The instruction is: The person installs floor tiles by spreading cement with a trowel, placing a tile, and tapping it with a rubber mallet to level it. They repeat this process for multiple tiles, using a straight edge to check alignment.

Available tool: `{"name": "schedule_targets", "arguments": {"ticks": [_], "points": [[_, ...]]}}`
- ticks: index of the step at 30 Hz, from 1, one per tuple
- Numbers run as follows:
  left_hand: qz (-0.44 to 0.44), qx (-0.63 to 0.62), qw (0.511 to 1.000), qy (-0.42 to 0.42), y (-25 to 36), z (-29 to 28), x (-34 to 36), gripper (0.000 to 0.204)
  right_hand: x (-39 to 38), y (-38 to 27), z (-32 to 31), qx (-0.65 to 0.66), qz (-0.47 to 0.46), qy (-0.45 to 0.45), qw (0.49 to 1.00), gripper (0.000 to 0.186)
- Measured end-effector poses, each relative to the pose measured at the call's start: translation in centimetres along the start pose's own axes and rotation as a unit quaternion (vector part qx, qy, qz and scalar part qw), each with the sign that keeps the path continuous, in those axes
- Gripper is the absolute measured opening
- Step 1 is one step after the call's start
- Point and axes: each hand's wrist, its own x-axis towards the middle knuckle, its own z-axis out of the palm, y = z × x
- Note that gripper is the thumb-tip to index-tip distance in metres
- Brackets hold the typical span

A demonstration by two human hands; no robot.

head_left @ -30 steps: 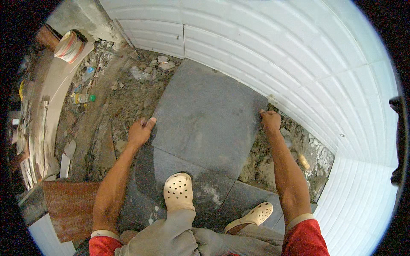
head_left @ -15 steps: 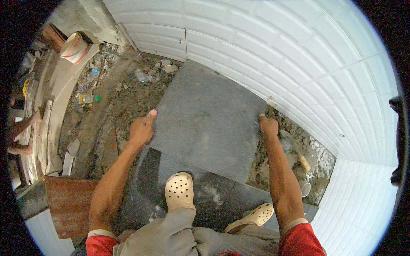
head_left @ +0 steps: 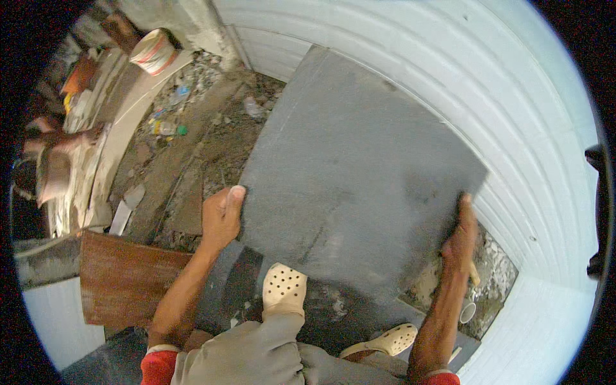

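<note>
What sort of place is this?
It looks like a spot being built or fixed up, maybe a floor being tiled. There is bare, rubbly ground, a big grey tile held over it, and a white ridged wall alongside.

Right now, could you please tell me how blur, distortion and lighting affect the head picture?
In the head view, fisheye distortion bows the white wall; the striped bucket at upper left looks blurred; the wall's right side looks pale blue; the grey slab darkens near the right hand, shadow or damp, I can't tell.
</note>
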Motion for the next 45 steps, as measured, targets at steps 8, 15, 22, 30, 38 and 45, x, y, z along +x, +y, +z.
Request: {"name": "schedule_targets", "arguments": {"ticks": [8, 15, 22, 30, 38, 45], "points": [[0.066, 0.020, 0.993, 0.096, -2.0, 1.0, 3.0, 0.050, -5.1, -11.6, 6.2, -0.001, -0.165, 0.013, 0.986, 0.047], [-0.114, -0.149, 0.975, 0.119, 1.4, 1.1, 8.2, 0.071, -8.2, -16.0, 12.9, -0.047, -0.353, -0.048, 0.933, 0.037], [-0.173, -0.765, 0.613, -0.093, 2.9, -2.0, 9.1, 0.092, -9.1, -13.4, 21.0, -0.254, -0.660, -0.253, 0.660, 0.029], [-0.222, -0.722, 0.655, 0.018, -3.9, 1.6, 3.4, 0.088, -12.4, -5.6, 20.2, -0.266, -0.642, -0.483, 0.532, 0.024], [-0.287, -0.672, 0.678, 0.087, -7.3, 1.7, -3.4, 0.083, -11.9, 0.7, 18.5, -0.334, -0.606, -0.531, 0.489, 0.029], [-0.380, -0.617, 0.672, 0.156, -10.7, 0.2, -14.4, 0.080, -12.4, 4.7, 17.0, -0.363, -0.567, -0.573, 0.468, 0.031]]}}
